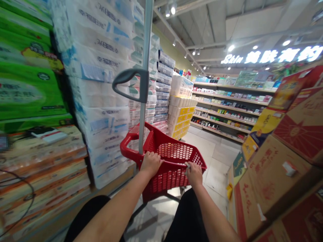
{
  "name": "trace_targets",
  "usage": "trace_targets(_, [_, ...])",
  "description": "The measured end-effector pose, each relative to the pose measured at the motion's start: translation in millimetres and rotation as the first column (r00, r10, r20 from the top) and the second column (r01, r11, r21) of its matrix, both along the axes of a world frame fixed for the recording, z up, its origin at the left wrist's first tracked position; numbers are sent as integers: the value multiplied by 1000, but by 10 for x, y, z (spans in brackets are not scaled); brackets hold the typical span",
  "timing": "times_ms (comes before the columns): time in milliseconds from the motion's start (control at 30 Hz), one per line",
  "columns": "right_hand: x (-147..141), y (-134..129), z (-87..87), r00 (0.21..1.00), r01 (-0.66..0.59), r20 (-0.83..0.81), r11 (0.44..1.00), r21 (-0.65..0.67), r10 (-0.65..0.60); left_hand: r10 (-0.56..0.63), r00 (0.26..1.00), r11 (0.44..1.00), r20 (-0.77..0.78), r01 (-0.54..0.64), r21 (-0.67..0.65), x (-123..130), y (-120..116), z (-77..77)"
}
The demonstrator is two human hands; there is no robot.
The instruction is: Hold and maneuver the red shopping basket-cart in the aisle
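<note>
A red plastic shopping cart (174,171) with perforated walls stands right in front of me, and no goods show in the visible part of its basket. A tall metal pole with a grey loop handle (144,85) rises at its left end. My left hand (151,163) is closed over the near rim, close to the pole. Further right along the same rim, my right hand (194,173) is closed too. Something small and pale shows at its fingertips, too small to name. My knees are on both sides below the cart.
Tall stacks of wrapped tissue packs (103,84) line the left, beside green packs (27,84). Cardboard boxes (267,174) are piled close on the right. A tiled aisle (214,161) runs to stocked shelves (227,104) at the back.
</note>
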State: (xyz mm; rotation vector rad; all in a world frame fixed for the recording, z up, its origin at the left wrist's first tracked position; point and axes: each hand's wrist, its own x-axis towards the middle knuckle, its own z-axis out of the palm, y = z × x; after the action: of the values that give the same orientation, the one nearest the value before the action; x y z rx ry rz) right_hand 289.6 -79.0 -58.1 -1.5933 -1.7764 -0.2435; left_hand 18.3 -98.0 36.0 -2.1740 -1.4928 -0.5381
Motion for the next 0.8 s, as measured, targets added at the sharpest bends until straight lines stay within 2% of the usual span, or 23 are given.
trace_targets(133, [4,-7,-39,1000,14,1,999,50,-14,-15,1000,1000,-16,15,-25,-15,189,65])
trace_targets(233, [-9,-26,-47,999,45,-16,997,62,-44,29,999,999,15,-29,-15,51,287,22])
trace_targets(333, [-41,-36,-35,998,62,-27,996,69,-60,69,996,997,50,-67,-29,204,323,-164])
trace_targets(467, [-129,-18,-2,991,127,-46,990,63,-124,-131,991,983,-33,125,-136,495,332,-518])
trace_targets(567, [-200,-6,21,985,166,-55,985,47,-163,-165,986,965,-19,158,-210,694,372,-682])
trace_targets(667, [-247,-7,39,986,160,-50,986,45,-158,-95,995,960,0,92,-264,804,447,-687])
trace_targets(800, [-296,0,72,991,125,-50,992,-2,-125,-40,998,950,-44,25,-310,849,546,-550])
